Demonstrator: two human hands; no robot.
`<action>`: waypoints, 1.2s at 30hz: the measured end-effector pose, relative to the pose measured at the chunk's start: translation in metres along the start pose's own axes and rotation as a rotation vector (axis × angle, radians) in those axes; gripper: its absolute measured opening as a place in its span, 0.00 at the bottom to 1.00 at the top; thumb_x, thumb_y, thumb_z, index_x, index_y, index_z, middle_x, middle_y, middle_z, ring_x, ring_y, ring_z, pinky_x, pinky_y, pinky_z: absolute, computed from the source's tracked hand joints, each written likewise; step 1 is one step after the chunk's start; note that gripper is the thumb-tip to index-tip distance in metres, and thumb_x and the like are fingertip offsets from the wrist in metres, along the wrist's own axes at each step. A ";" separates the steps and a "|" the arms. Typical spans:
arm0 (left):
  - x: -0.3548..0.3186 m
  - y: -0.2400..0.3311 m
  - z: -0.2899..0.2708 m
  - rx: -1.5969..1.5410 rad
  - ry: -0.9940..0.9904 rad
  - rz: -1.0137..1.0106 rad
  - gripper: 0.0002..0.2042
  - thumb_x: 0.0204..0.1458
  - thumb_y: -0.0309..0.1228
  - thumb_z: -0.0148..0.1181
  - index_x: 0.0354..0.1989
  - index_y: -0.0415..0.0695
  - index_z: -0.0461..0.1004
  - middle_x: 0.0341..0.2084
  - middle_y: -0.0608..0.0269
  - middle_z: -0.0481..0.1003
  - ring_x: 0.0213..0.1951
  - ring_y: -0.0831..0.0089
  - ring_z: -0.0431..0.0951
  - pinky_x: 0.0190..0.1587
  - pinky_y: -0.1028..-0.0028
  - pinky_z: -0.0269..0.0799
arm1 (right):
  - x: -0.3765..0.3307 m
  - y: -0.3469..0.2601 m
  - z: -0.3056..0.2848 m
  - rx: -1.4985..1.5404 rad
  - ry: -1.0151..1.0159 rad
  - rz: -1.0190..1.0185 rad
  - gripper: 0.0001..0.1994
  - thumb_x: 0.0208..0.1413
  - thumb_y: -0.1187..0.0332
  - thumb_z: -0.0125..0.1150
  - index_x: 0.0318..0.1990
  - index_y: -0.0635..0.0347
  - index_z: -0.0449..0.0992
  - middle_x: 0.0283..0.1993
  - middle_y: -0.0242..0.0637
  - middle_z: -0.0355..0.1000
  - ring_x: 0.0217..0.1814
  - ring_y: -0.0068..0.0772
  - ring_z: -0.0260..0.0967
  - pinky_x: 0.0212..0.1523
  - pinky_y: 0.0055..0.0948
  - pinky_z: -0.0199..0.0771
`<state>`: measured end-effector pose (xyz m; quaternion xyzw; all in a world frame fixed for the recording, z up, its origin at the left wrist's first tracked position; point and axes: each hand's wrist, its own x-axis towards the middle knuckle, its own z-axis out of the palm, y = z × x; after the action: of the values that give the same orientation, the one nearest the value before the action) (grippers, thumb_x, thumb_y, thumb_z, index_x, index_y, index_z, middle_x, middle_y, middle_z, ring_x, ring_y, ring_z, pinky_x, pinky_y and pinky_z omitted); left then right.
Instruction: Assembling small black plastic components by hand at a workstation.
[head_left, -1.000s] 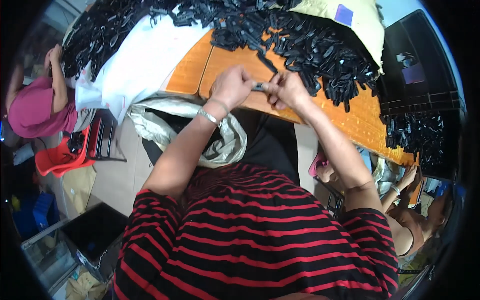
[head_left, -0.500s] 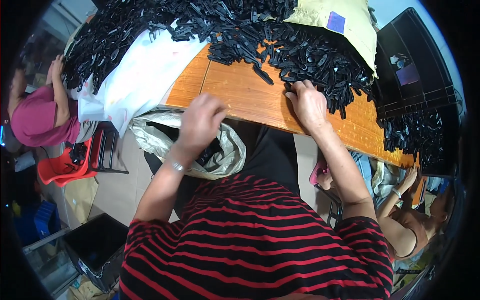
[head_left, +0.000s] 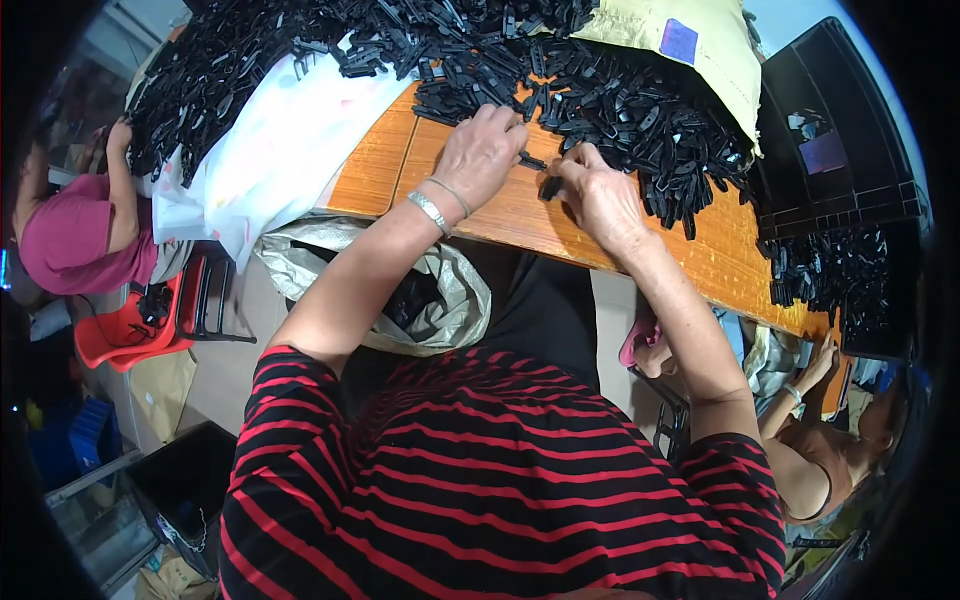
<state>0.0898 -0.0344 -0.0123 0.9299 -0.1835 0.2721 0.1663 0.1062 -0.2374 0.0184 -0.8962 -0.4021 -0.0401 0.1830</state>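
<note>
A large heap of small, narrow black plastic parts [head_left: 640, 110] covers the far side of a wooden table [head_left: 500, 215]. My left hand [head_left: 483, 155] reaches over the tabletop, its fingers closed on one end of a black plastic part [head_left: 534, 161] at the heap's near edge. Beside it, my right hand [head_left: 603, 200] pinches another dark part [head_left: 550, 187] between thumb and fingers, just above the wood. The fingers of both hands partly hide these pieces. Below the table edge, an open white woven sack [head_left: 465, 300] in front of me has dark contents.
White plastic sheeting [head_left: 290, 130] drapes over the table at left. A yellowish sack [head_left: 725, 65] and a black crate [head_left: 830, 130] stand at right. Co-workers sit on both sides, one in a maroon top [head_left: 75, 235]. A red chair [head_left: 130, 330] stands at left.
My left hand has moved from above the woven sack up and right to the heap's edge. My right hand has shifted slightly left, and a dark part now shows in its fingers.
</note>
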 end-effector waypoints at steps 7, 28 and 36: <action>-0.029 0.003 -0.030 -0.257 -0.096 -0.314 0.05 0.46 0.26 0.62 0.28 0.41 0.72 0.23 0.63 0.73 0.28 0.66 0.74 0.31 0.70 0.70 | 0.006 -0.014 0.019 -0.026 -0.035 -0.014 0.12 0.42 0.71 0.67 0.37 0.56 0.76 0.33 0.40 0.70 0.34 0.47 0.71 0.32 0.40 0.71; -0.030 0.016 -0.013 -0.833 -0.185 -0.754 0.10 0.48 0.32 0.65 0.28 0.38 0.74 0.17 0.69 0.71 0.21 0.84 0.68 0.24 0.81 0.65 | 0.002 -0.014 0.017 0.934 -0.130 0.638 0.06 0.57 0.70 0.59 0.31 0.63 0.72 0.22 0.32 0.71 0.16 0.16 0.65 0.17 0.16 0.64; -0.032 0.021 -0.013 -0.571 -0.243 -0.782 0.10 0.43 0.35 0.67 0.26 0.40 0.76 0.22 0.57 0.77 0.26 0.64 0.77 0.32 0.68 0.72 | 0.007 -0.014 0.022 0.909 -0.193 0.686 0.09 0.56 0.70 0.60 0.28 0.65 0.70 0.21 0.35 0.72 0.17 0.20 0.69 0.16 0.20 0.71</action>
<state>0.0499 -0.0397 -0.0157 0.8714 0.0938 0.0178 0.4811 0.0986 -0.2162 0.0038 -0.8063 -0.0802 0.2803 0.5146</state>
